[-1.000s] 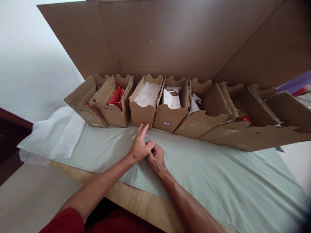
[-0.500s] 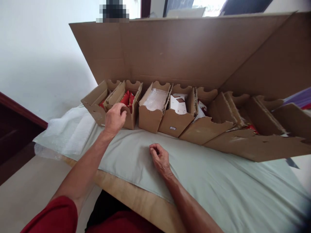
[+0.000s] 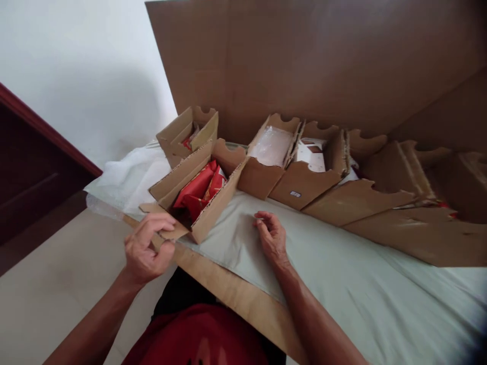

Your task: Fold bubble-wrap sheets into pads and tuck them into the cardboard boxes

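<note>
My left hand point(image 3: 150, 248) grips the front wall of an open cardboard box point(image 3: 220, 210), fingers over the edge and thumb on the near side. The box sits at the table's front edge, pulled out from the row. Inside it lie several shiny red packets point(image 3: 201, 188). My right hand point(image 3: 271, 235) rests above the cloth with its fingers loosely curled in, and I see nothing in it. It is to the right of the box and apart from it.
More cardboard boxes stand in a row: one holding a clear plastic pack point(image 3: 270, 146), one with a white carton point(image 3: 311, 155). A box point(image 3: 186, 129) stands at the far left beside white bubble wrap point(image 3: 131, 175). A tall cardboard panel point(image 3: 304, 61) rises behind. Pale cloth point(image 3: 323, 243) covers the wooden table.
My left hand has drawn the box with red packets out of the row, towards me. A gap now shows between its neighbours. My view has tilted down; my right hand stays over the cloth.
</note>
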Tool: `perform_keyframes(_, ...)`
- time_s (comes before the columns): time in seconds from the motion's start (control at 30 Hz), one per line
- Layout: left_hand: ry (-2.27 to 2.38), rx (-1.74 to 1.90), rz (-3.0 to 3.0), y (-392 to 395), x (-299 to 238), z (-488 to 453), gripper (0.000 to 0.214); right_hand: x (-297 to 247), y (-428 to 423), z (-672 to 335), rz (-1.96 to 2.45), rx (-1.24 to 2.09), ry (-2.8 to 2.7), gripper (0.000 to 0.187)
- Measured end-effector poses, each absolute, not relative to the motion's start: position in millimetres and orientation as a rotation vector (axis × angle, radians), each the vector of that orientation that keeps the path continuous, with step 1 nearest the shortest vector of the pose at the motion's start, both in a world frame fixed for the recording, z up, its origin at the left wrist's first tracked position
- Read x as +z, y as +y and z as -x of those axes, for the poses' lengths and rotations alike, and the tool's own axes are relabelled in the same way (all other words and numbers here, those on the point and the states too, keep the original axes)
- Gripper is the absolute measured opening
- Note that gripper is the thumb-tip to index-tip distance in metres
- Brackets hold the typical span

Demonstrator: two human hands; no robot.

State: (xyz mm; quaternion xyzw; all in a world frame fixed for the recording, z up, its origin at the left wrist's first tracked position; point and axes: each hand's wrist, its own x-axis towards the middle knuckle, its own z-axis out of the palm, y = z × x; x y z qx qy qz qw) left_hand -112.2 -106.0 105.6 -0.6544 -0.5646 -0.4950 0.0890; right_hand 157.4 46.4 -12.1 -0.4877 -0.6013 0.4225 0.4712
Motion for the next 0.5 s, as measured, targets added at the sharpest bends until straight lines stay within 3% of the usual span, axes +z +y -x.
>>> perform_keyframes(0.07, -1.709, -1.584, 1.765, -123.1, 89.0, 118.5, 0.03, -9.2, 48.1, -159.1, 1.18, 1.026, -1.481, 0.045)
perform_keyframes(0.23, -1.856, -1.877, 1.489, -142.4, 49.5, 110.2, 0.078, 15.1, 68.1, -149.4, 1.091, 1.09, -1.655, 0.077)
perform_keyframes(0.4, -1.733, -1.83, 1.558, -148.4, 38.9, 97.1, 0.096, 41.7, 106.0, -119.1, 0.958, 1.337, -1.847, 0.091)
perform_keyframes(0.5, -1.976, -1.895, 1.549, -148.0, 35.4, 86.1, 0.091, 46.2, 122.5, -100.8, 0.824, 1.548, -1.855, 0.083)
